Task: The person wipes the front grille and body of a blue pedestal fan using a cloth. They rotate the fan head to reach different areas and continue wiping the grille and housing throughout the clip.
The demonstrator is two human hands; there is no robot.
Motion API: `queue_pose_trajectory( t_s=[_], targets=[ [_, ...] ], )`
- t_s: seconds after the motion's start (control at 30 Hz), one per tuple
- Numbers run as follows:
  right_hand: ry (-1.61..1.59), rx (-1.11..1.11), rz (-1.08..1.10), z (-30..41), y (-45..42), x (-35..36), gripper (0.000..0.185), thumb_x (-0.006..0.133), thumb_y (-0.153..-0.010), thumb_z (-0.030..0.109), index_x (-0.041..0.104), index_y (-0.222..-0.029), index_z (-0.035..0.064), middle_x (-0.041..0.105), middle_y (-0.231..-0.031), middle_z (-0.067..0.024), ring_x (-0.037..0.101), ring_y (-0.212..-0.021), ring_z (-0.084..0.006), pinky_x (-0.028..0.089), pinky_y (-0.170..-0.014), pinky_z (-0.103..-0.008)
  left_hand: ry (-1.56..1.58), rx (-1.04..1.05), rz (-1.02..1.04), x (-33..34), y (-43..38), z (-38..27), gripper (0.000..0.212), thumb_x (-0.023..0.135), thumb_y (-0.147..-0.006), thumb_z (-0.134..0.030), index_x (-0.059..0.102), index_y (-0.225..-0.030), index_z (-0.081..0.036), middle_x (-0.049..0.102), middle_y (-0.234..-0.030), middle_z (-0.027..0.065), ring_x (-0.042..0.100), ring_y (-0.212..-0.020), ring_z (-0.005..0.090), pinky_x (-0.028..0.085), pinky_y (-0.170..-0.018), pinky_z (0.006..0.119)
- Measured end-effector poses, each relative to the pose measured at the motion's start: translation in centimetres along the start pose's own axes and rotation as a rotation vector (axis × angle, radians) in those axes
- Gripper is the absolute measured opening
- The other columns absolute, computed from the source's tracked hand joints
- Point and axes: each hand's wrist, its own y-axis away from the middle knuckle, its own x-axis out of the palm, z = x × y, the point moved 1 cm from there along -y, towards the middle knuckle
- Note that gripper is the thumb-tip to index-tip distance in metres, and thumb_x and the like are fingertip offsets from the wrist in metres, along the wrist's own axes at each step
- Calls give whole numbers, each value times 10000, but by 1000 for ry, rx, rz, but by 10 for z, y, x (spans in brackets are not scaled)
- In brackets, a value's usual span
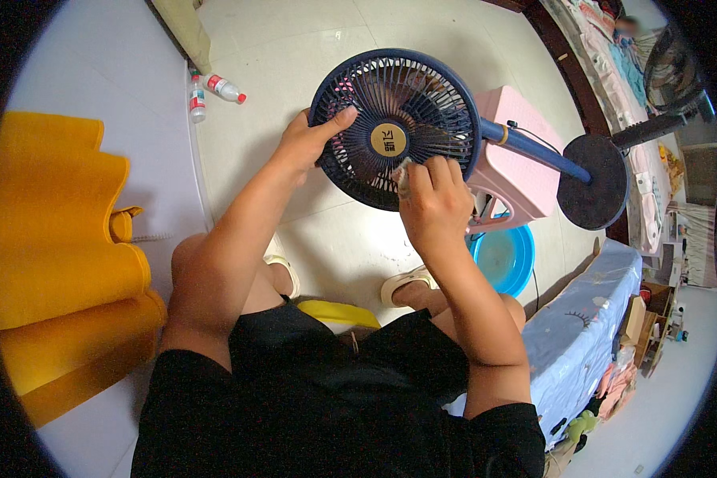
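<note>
A dark blue electric fan (394, 77) lies with its round grille facing up, its pole (535, 149) running right to a round black base (594, 182). My left hand (310, 140) grips the left rim of the grille, thumb on top. In my right hand (435, 197) is a bunched, light-coloured cloth (403, 173), pressed on the grille's lower part, just below the gold centre badge (389, 140). The fan's pole passes over a pink plastic stool (517, 173), which seems to lie on its side.
A blue basin (517, 263) holding water stands below the stool. Two plastic bottles (197, 101) (222, 88) lie by the wall at upper left. A yellow-orange curtain (60, 239) hangs at left. At right are a blue-covered surface (579, 334) and a bed (639, 161).
</note>
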Motion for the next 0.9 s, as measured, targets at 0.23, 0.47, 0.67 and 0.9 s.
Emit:
queue_pose_trajectory(
  t_s=[0.23, 0.47, 0.67, 0.9],
  targets=[
    [23, -2, 9, -14, 20, -10, 151, 716, -727, 80, 577, -785, 67, 513, -805, -92, 565, -741, -289, 474, -547, -409, -5, -11, -50, 1, 0, 1, 825, 836, -798, -540, 550, -1293, 54, 688, -1170, 177, 697, -1055, 263, 566, -916, 415],
    [31, 80, 45, -23, 29, -23, 191, 769, -691, 19, 667, -851, 43, 581, -812, -106, 587, -741, -304, 475, -621, -414, -82, -53, -60, -2, -6, 3, 820, 779, -824, -602, 530, -1374, -47, 686, -1218, 91, 694, -1063, 203, 570, -861, 371],
    [-8, 70, -17, -26, 29, -29, 223, 775, -686, 10, 676, -884, 34, 580, -808, -104, 591, -744, -295, 474, -625, -400, 17, -27, -47, 1, -14, 5, 865, 825, -768, -614, 563, -1266, 44, 706, -1122, 161, 721, -969, 253, 583, -853, 403],
    [-21, 15, -35, -21, 23, -20, 279, 768, -678, -5, 692, -945, 26, 576, -812, -105, 586, -735, -295, 468, -617, -395, -31, -66, -8, 5, -6, -4, 784, 761, -839, -608, 567, -1323, -23, 705, -1188, 115, 713, -1032, 216, 588, -857, 383]
  ],
)
